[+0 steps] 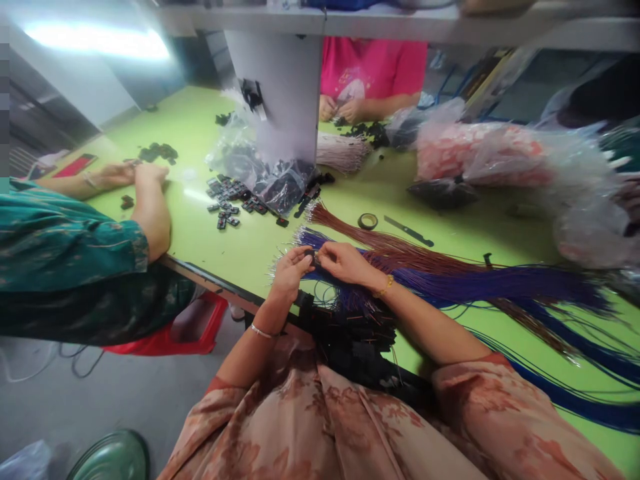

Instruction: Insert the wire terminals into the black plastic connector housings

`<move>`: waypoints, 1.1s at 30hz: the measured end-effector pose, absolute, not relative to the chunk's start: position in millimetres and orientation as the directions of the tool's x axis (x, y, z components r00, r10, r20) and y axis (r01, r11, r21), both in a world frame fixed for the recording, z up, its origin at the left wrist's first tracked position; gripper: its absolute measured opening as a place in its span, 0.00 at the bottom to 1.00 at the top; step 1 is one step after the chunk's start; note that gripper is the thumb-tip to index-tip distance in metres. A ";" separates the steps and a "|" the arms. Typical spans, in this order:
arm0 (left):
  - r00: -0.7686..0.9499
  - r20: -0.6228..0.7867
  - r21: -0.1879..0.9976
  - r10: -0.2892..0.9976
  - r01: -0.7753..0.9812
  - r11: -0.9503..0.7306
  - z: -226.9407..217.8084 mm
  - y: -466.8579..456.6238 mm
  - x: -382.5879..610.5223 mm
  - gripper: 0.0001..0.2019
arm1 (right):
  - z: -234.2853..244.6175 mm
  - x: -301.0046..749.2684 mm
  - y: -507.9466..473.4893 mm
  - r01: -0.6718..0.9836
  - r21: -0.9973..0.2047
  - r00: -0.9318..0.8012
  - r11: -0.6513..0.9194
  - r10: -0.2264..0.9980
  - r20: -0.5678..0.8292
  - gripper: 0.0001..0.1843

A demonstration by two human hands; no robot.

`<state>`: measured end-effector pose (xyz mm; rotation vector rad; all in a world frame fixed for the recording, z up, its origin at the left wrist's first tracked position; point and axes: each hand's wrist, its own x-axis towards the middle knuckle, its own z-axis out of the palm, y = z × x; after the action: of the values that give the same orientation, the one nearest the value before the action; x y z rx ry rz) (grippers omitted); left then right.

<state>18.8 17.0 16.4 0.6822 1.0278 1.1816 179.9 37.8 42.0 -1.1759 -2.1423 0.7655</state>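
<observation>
Now my left hand (291, 268) and right hand (345, 261) pinch one small black plug (309, 256) together, blue wires (475, 283) trailing toward three o'clock across the counter (240, 247).

Head-worn camera faces forward and down, close over left hand (293, 270) and right hand (345, 262)
</observation>
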 end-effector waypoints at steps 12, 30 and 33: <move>0.027 -0.318 0.857 0.948 -0.419 0.299 14.0 20.4 20.1 0.17 | 47.5 191.0 96.3 0.750 -0.525 -0.365 0.404 0.913 0.182 0.12; 0.036 -0.347 0.829 0.937 -0.456 0.324 17.1 18.8 19.5 0.15 | 34.1 166.9 139.4 0.864 -0.280 -0.401 0.419 0.908 0.121 0.15; 0.048 -0.334 0.824 0.941 -0.471 0.316 19.6 18.1 21.7 0.15 | 39.3 179.5 130.6 0.737 -0.525 -0.346 0.425 0.905 0.247 0.12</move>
<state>21.7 18.1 19.6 0.5883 1.0122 1.1761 179.5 130.6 39.3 -1.3853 -2.1812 0.4419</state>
